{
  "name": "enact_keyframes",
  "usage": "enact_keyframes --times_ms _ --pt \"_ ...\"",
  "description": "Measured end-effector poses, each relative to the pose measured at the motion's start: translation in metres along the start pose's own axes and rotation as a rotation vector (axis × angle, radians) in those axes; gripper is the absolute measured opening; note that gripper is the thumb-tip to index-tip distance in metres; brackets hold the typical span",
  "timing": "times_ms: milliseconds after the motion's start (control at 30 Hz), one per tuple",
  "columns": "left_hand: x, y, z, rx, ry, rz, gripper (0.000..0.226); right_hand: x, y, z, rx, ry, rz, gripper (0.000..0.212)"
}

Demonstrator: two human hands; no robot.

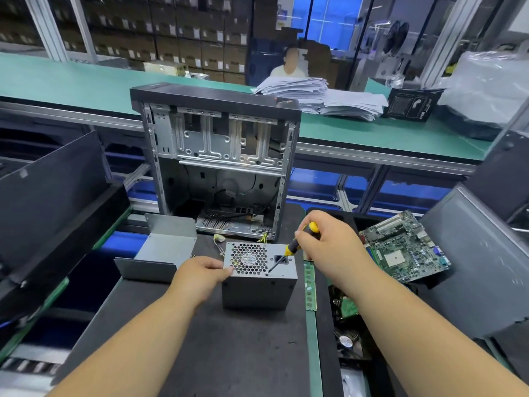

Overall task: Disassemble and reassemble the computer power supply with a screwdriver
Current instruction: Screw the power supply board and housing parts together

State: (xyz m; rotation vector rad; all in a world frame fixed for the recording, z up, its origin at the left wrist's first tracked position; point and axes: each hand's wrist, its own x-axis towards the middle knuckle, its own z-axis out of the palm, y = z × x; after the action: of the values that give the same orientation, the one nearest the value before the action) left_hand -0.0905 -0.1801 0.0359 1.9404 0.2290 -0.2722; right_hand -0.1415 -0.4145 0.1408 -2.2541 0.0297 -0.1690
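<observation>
A grey metal power supply stands on the dark mat, its top face showing a honeycomb fan grille and a power socket. My left hand grips its left side at the upper edge. My right hand holds a yellow-and-black screwdriver, tilted down to the left. The screwdriver's tip sits on the top face at a screw spot near the front edge, between the grille and the socket. Yellow and white wires trail from behind the unit.
An open computer case stands upright behind the power supply. A bent grey metal cover lies to the left. At the right are a motherboard, a green memory stick and a bin of small parts. A person sits far behind.
</observation>
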Motion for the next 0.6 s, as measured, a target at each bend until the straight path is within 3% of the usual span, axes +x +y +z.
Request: enact_keyframes --times_ms 600 --pt "0.002 -0.001 0.0 -0.041 0.006 -0.049 0.022 0.008 -0.024 0.002 -0.313 -0.095 -0.038 0.007"
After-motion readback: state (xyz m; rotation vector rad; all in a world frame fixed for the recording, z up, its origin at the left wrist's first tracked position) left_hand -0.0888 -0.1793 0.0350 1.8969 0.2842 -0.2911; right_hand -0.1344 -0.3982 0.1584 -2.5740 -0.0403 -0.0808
